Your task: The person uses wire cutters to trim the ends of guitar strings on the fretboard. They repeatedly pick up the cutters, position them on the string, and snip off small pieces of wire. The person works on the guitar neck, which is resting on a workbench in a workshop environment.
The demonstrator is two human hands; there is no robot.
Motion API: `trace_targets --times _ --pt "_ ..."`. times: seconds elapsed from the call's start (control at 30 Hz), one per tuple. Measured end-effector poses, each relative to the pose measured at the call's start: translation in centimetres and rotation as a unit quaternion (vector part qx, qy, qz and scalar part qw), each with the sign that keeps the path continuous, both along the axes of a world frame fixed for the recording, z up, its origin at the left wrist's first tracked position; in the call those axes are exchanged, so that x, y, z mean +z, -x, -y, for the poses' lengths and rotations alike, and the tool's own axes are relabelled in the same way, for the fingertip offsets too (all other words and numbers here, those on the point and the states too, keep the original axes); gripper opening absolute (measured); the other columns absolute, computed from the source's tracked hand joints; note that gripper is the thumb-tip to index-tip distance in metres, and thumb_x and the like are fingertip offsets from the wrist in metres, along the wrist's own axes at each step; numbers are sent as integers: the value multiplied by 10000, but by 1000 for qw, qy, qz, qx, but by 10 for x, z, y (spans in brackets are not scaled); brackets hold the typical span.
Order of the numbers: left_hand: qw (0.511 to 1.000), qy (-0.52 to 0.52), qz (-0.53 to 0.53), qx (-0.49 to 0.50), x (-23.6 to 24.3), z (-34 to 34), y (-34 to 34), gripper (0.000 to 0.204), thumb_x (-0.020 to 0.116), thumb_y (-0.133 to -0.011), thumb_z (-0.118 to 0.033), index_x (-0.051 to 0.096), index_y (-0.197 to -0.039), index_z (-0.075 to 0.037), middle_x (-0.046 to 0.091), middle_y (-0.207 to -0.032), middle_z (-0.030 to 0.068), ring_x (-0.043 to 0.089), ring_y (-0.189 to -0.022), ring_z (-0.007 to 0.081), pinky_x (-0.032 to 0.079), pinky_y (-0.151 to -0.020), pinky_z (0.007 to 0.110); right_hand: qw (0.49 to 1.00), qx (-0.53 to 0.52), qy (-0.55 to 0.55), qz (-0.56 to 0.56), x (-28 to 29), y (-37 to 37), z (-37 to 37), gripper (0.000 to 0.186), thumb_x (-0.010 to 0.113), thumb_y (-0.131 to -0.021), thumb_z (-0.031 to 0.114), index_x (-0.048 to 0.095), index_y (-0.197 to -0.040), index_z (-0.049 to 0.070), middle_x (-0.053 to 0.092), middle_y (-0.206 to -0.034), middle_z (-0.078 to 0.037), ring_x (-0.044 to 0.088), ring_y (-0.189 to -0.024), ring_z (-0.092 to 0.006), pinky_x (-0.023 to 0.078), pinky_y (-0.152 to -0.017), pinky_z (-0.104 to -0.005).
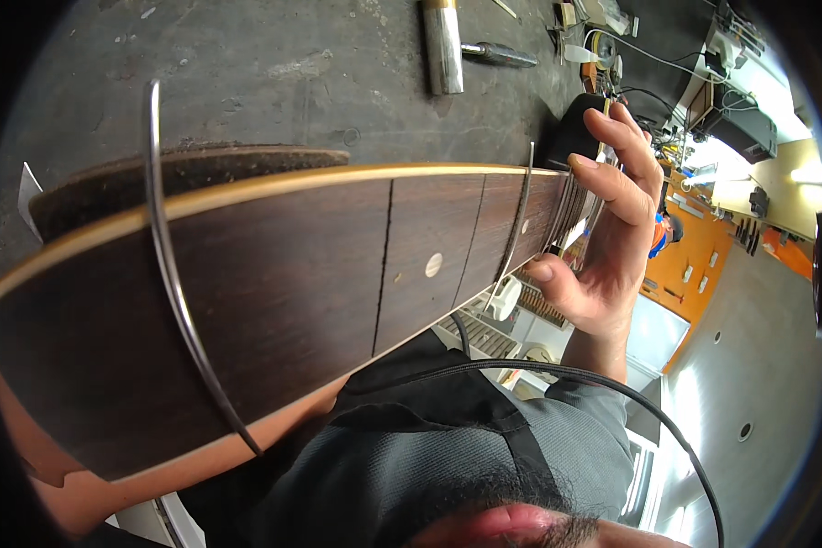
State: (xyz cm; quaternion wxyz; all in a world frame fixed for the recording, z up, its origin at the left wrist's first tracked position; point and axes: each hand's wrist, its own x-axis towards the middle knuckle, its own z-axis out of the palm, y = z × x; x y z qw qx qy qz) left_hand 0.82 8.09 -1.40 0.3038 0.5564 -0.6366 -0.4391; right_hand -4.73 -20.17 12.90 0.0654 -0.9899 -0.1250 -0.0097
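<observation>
A dark wooden guitar fretboard [274,265] with pale edging stretches from the near left toward the right. A long, slightly curved fret wire [175,292] lies across its near part, sticking out past both edges. A second fret wire [521,215] crosses farther along. Two bare slots and a round pale dot inlay lie between them. My right hand [616,228] is at the far part, thumb and a fingertip closed on its opposite edges, near several frets. My left forearm [146,479] passes beneath the board at lower left; the board and the picture's rim hide that hand's fingers.
Above the fretboard lies a dark bench [265,73] with a metal-headed hammer [444,50]. A curved dark pad [210,169] sits behind the board. A black cable [612,384] loops at lower right. Another person [672,228] stands far off by an orange tool wall [690,260].
</observation>
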Motion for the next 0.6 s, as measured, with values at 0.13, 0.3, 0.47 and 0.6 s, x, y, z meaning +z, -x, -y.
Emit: trace_targets --times 0.13,0.3,0.47,0.6 --pt "1000 1 -2 2 -1 -2 1 1022 802 -825 -22 290 -1708 29 673 -1167 316 737 -988 464 602 -920 511 999 0 33 -19 4 0 1 796 845 -858 662 653 -1424 137 530 -1602 -278 365 -1594 -499 234 -1303 -669" --pt "1000 4 -3 4 -1 -3 2 1020 802 -823 -24 294 -1707 28 672 -1174 315 734 -999 463 600 -926 511 999 -4 42 -22 3 1 3 823 835 -862 688 636 -1448 146 511 -1627 -285 329 -1617 -500 227 -1307 -666" --pt "1000 5 -3 5 -2 -4 3 1019 803 -822 -26 299 -1706 26 671 -1182 314 731 -1010 461 598 -932 511 998 -22 46 -26 3 5 0 828 819 -870 713 635 -1452 153 509 -1638 -270 295 -1638 -490 217 -1313 -663" --pt "1000 5 -4 12 -2 -4 4 1017 803 -821 -27 303 -1705 25 670 -1187 313 729 -1019 460 596 -937 511 998 -25 48 -32 3 5 1 831 813 -872 726 639 -1453 156 510 -1645 -253 274 -1650 -482 206 -1319 -664"
